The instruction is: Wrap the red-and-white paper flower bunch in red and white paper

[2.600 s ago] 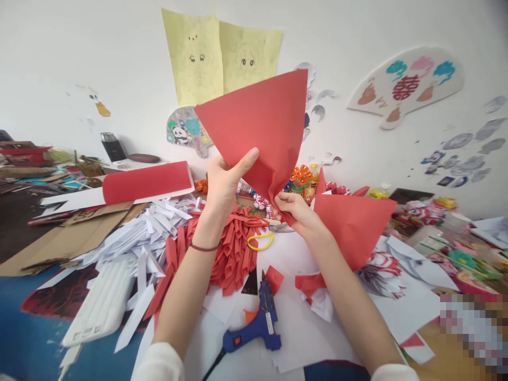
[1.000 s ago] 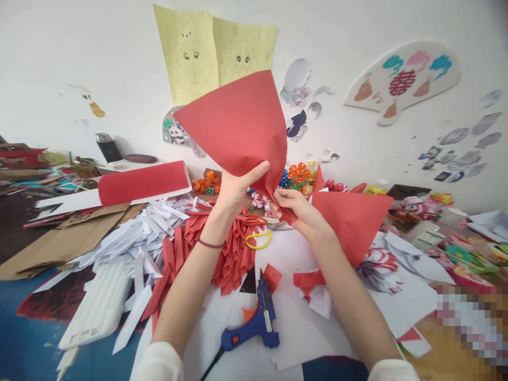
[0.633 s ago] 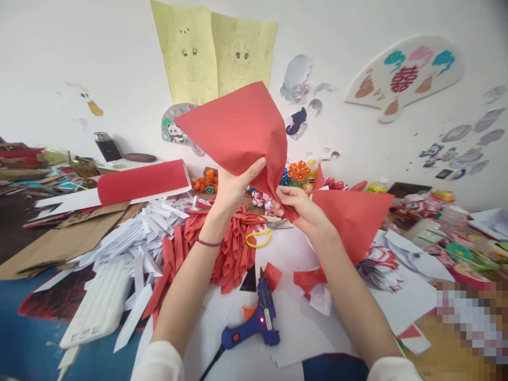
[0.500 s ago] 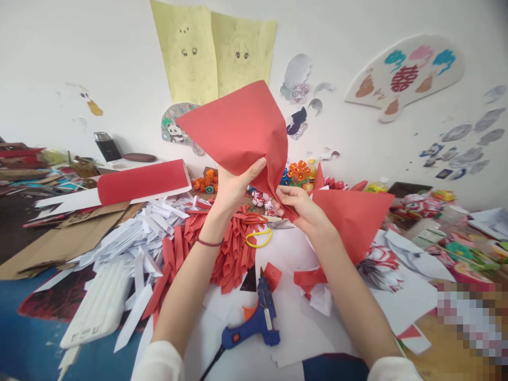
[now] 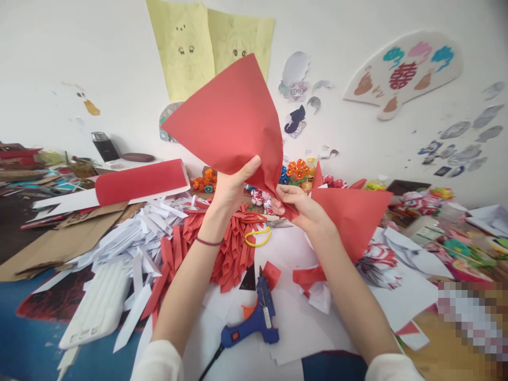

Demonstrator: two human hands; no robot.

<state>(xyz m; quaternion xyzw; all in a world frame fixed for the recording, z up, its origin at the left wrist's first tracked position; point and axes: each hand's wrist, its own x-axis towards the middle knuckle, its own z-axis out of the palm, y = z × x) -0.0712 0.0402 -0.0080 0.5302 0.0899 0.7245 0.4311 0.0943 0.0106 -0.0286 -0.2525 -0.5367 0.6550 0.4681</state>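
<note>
One red paper sheet (image 5: 226, 116) is held up above the surface (image 5: 24, 344), in front of the wall (image 5: 111, 63), broad at the top and narrowing to a gathered fold at the lower right. The left hand (image 5: 230, 189) grips it near the lower edge: thumb flat on the near face, fingers behind and out of my sight. The right hand (image 5: 299, 205) is closed in a pinch on the gathered end.

Handling, as I judge it: light; moderately stiff, since the upper span stands without support; dry, with small risk of slipping. Weakness lies in creasing: wrinkles show beside the left thumb, and a hard squeeze there would likely mark it for good. Recommended hold: a firm pinch at the gathered end, where layers appear to overlap, plus a broad, flat thumb on the face; the upper corners are best left alone.

Beyond the right hand stands a second red paper piece (image 5: 353, 214); whether it joins the held sheet I cannot tell. A glue gun (image 5: 250, 328) lies on white paper (image 5: 304, 330) below, apart from both hands.
</note>
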